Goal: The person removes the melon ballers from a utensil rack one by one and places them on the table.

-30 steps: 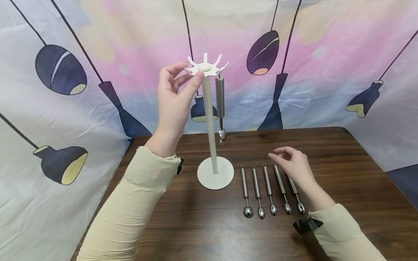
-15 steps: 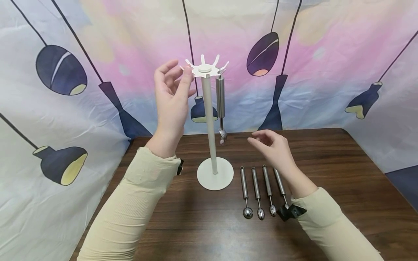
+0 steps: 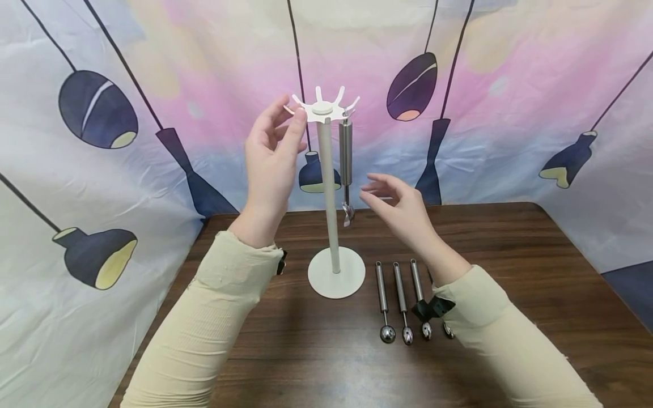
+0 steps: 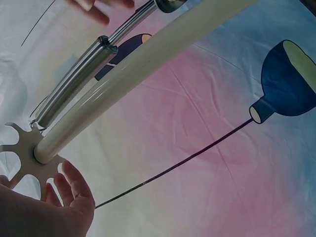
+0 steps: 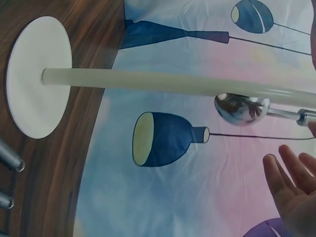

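Note:
My left hand (image 3: 270,164) is at the top of a cream-white utensil stand (image 3: 329,198), thumb and fingers pinching the prongs on the left of its hook wheel (image 3: 322,109). From a prong on the right hangs a steel melon baller (image 3: 346,153), scoop down. In the left wrist view its handle (image 4: 74,84) lies alongside the pole. My right hand (image 3: 400,209) is raised just right of the hanging scoop, fingers loosely bent and holding nothing. The right wrist view shows its fingers (image 5: 296,173) apart from the shiny scoop (image 5: 242,108).
Several more melon ballers (image 3: 382,289) lie in a row on the dark wooden table (image 3: 306,362), right of the stand's round base (image 3: 321,280). My right forearm partly covers the row's right end. A cloth backdrop (image 3: 204,85) with painted lamps hangs behind the table.
My right hand has risen leftward from above the row of melon ballers toward the hanging one. My left hand backed off the hub and came back onto the left prongs.

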The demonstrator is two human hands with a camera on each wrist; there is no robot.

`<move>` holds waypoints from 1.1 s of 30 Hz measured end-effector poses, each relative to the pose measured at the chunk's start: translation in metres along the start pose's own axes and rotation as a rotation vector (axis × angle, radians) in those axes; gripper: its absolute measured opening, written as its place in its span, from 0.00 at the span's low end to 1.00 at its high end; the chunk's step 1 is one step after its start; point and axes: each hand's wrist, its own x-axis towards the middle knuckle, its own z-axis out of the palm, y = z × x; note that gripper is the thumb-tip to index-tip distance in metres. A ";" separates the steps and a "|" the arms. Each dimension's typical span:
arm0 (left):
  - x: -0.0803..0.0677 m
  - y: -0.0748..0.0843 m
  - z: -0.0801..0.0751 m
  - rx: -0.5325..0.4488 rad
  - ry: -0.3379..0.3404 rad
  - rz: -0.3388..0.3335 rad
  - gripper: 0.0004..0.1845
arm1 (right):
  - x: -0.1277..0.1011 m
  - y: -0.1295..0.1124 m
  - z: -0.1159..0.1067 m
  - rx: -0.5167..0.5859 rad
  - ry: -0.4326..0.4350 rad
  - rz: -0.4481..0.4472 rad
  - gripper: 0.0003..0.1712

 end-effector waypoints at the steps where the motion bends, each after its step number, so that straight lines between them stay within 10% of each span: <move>1: 0.000 0.000 0.000 0.003 0.001 0.002 0.25 | 0.003 -0.002 0.002 0.015 -0.009 -0.004 0.27; 33: -0.001 -0.003 0.000 -0.022 0.012 -0.014 0.28 | 0.022 -0.031 0.011 0.099 0.028 -0.049 0.19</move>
